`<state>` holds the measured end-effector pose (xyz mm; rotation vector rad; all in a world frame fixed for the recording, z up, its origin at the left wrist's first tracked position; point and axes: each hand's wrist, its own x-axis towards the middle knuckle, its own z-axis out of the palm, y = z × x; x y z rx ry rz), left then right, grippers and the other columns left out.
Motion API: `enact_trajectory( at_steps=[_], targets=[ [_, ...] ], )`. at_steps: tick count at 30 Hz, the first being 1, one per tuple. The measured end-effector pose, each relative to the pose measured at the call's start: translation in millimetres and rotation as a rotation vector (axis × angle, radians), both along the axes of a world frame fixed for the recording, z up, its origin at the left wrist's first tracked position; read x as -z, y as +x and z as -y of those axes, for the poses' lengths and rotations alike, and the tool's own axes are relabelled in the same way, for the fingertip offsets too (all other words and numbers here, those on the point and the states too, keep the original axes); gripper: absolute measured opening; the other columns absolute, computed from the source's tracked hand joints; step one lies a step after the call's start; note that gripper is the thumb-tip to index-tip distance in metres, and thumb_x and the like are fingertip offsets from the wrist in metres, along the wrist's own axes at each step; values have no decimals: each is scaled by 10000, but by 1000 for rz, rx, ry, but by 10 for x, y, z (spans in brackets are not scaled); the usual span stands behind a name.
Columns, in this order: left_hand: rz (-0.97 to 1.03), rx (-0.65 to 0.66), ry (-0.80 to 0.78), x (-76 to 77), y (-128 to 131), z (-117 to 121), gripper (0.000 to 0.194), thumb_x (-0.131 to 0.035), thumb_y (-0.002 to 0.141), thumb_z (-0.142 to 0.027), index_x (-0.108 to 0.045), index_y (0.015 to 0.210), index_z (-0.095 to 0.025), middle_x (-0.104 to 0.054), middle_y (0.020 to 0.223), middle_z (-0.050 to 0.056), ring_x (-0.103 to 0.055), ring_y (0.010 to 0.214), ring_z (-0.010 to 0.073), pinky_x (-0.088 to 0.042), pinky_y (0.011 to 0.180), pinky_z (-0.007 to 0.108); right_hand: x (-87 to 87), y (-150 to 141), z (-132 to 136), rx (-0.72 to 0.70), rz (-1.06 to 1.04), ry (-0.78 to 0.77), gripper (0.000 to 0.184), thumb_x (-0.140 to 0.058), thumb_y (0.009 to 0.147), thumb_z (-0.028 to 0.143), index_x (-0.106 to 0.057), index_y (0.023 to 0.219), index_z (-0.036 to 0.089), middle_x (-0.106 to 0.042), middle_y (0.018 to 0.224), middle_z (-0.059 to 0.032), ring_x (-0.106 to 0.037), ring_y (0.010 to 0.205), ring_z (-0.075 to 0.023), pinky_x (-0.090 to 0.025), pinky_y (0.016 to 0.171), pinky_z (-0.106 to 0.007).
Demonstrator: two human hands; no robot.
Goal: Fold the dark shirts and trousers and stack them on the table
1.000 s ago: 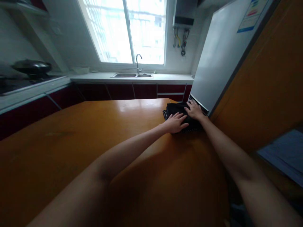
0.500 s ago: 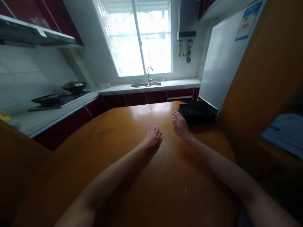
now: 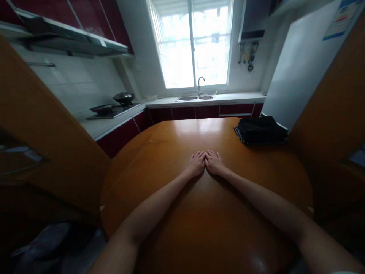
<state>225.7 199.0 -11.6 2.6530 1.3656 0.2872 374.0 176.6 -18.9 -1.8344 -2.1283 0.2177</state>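
Black cloth (image 3: 261, 130) is lying in a folded pile on the brown table (image 3: 199, 205), over at the far right side. Its layers are sitting one on top of the other, and little pale lines and dots are showing along its left and near edges. The tall white fridge (image 3: 302, 57) is standing just behind it, to the right.

The left hand (image 3: 195, 164) and the right hand (image 3: 213, 163) are resting on the table, well apart from the cloth. Both hands are lying open and flat, with the backs facing up and the fingers a little bit spread. They are pointing at the far side of the table, and they are meeting side by side in the middle. The right hand is being the nearer one to the cloth.

Past the table, a shiny sink (image 3: 186, 98) is sitting in the white counter (image 3: 167, 101), and a bendy tap (image 3: 199, 86) is standing by it. Bright light is coming in the big window (image 3: 179, 45). Over on the left, two dark pans (image 3: 123, 97) are sitting on the black stove (image 3: 115, 111).
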Motion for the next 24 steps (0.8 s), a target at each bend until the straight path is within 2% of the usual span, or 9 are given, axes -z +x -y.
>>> enact_trajectory(
  at_steps=[8, 17, 24],
  targets=[
    [61, 23, -26, 56, -6, 30, 561, -300, 1024, -312, -347, 1568, -185, -343, 1639, 79, -270, 1527, 254, -204, 1245, 495, 36, 54, -8, -35, 35, -4, 551, -338, 1024, 339, -426, 1532, 145, -333, 1631, -155, -270, 1522, -282, -184, 1221, -528],
    [88, -2, 0, 64, -17, 27, 528, -321, 1027, -330, -409, 1525, -178, -363, 1627, 101, -277, 1523, 276, -193, 1242, 531, 19, 169, -32, -108, 4, 34, 501, -423, 1014, 366, -509, 1484, 216, -393, 1602, -152, -327, 1498, -269, -234, 1202, -498],
    [68, -8, 11, 66, -26, 16, 507, -318, 1041, -350, -435, 1516, -216, -381, 1618, 95, -294, 1517, 269, -215, 1234, 538, -37, 242, -41, -206, -104, 135, 377, -495, 963, 261, -700, 1276, 215, -622, 1410, -105, -529, 1342, -235, -353, 1144, -385]
  ],
)
